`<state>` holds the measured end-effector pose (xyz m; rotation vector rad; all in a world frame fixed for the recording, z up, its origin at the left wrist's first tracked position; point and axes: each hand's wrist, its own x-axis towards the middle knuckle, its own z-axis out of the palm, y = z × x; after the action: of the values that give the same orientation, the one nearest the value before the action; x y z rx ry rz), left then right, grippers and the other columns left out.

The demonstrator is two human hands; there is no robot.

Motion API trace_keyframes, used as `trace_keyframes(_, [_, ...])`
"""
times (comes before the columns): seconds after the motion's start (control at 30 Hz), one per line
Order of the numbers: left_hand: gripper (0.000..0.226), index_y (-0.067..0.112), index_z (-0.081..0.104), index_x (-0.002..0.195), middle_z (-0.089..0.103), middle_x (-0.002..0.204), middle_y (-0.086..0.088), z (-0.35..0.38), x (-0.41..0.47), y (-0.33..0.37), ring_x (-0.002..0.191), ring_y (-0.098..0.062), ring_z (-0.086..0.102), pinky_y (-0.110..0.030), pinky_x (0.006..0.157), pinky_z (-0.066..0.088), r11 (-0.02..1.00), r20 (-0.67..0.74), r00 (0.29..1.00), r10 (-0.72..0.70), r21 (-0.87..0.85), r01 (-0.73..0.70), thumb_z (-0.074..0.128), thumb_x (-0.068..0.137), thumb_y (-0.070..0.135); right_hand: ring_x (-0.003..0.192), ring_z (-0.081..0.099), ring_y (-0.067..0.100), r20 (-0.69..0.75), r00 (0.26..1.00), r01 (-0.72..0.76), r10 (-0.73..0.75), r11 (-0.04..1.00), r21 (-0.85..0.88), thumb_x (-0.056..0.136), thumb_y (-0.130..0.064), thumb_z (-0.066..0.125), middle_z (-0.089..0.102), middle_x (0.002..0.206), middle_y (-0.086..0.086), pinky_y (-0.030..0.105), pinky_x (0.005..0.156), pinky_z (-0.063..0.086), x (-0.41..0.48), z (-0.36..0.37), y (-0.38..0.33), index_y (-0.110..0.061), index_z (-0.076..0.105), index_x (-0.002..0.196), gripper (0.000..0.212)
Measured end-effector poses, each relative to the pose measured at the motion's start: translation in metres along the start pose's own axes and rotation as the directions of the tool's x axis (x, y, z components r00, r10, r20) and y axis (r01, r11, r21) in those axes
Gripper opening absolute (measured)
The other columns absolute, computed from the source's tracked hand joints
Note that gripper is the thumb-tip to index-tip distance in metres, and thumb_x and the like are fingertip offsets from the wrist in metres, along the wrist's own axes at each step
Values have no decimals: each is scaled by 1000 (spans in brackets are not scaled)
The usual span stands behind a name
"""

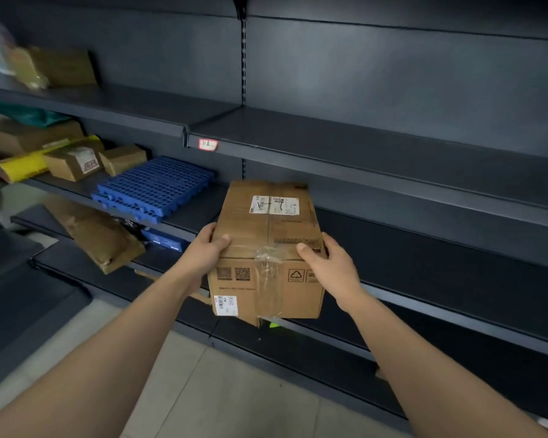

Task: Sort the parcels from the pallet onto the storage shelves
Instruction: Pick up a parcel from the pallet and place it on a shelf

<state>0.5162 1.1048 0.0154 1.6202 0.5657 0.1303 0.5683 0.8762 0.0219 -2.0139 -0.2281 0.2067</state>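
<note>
The dark storage shelves (393, 143) fill almost all the view in front of me, in two bays side by side. On the left bay some other parcels (73, 162) already lie beside a blue plastic grid (154, 188). I am in the placing step, I think: I carry one cardboard box (266, 235) in front of the right bay, about at the height of a middle board. I cannot tell if its far bottom edge touches that board.

The next move, as I judge it, is to push the box forward and level onto a board, then let go with both hands. The tape on it looks loose and a bottom corner is torn, so I should support it from below.

The box sits between my hands. My left hand (208, 248) grips its left upper edge and my right hand (326, 267) its right upper edge, each thumb on top. A small shelf label (208, 144) is above the box.
</note>
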Motion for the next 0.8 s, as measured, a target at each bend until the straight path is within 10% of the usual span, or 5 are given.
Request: trace_keyframes(0.8, [60, 30, 16, 154, 52, 131, -1, 5, 283, -16, 95, -19, 66, -35, 77, 55, 998, 48, 999, 25, 53, -28, 45, 102, 33, 134, 43, 14, 47, 999, 35, -26, 980, -196, 80, -49, 73, 48, 145, -6, 30, 110, 34, 254, 83, 49, -28, 30, 150, 85])
